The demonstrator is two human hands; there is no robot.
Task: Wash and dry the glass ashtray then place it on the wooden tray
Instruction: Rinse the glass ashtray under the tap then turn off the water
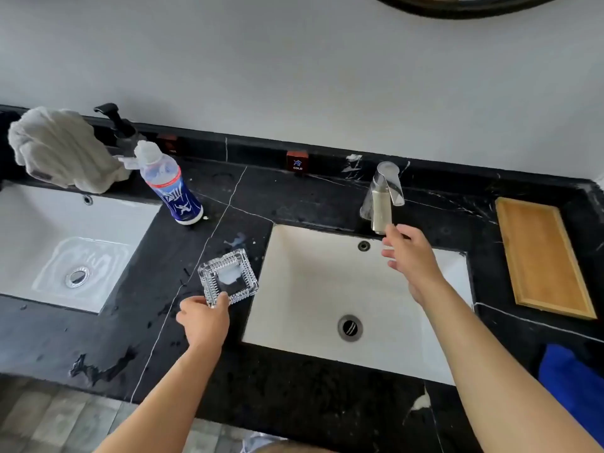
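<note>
A square cut-glass ashtray [227, 276] rests on the black marble counter [294, 204], just left of the right-hand white sink [307, 276]. A white blob of foam lies in its hollow. My left hand [203, 318] grips the ashtray's near corner between thumb and fingers. My right hand [410, 256] hovers over the sink with fingers spread, right below the spout of the chrome faucet [383, 197], holding nothing. No water stream shows. The wooden tray [542, 256] lies bare on the counter at the far right.
A second sink [39, 223] holding a film of water sits at the left. Behind it are a crumpled white towel [62, 148], a black pump dispenser [119, 125] and a blue-labelled bottle [173, 188]. A blue cloth [570, 384] lies at the counter's right front.
</note>
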